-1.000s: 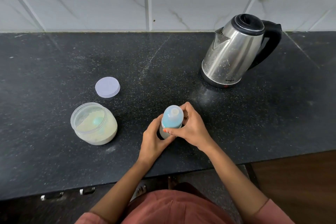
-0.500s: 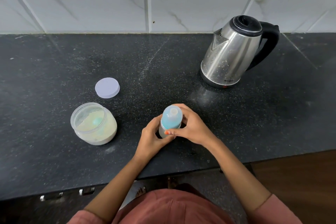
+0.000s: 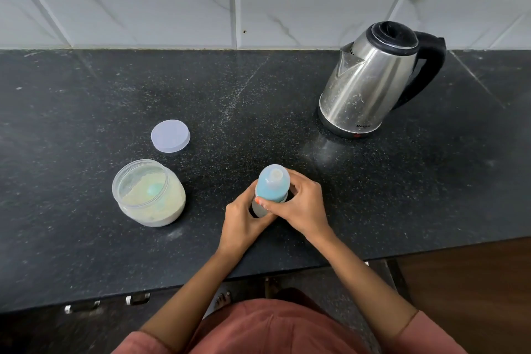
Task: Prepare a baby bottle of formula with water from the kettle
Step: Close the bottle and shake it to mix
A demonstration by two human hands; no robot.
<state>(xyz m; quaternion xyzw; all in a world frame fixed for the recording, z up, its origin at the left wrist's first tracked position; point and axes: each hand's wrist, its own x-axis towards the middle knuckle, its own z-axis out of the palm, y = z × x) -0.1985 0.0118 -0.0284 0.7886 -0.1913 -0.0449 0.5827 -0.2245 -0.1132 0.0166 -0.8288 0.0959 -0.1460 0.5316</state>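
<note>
Black speckled stone makes up the countertop, and the head camera, the only view, looks down on it. A small translucent plastic baby bottle with a blue screw collar and a clear domed cap stands upright near the front edge, between an open clear plastic jar of pale formula powder to its left and a steel electric kettle with a black lid and handle well apart at the back right. A teal scoop lies in the powder, and the jar's round pale lilac lid rests flat just behind the jar.

The left hand wraps the lower body of the bottle, while the right hand curls around the blue collar, thumb at the front. Whether the top is being tightened or loosened cannot be told, nor how full the bottle is.

The bottle looks light, stiff and smooth, so probably slippery if wet. The present hold seems sound: low on the body to steady it, with the ridged collar as the place to twist
</note>
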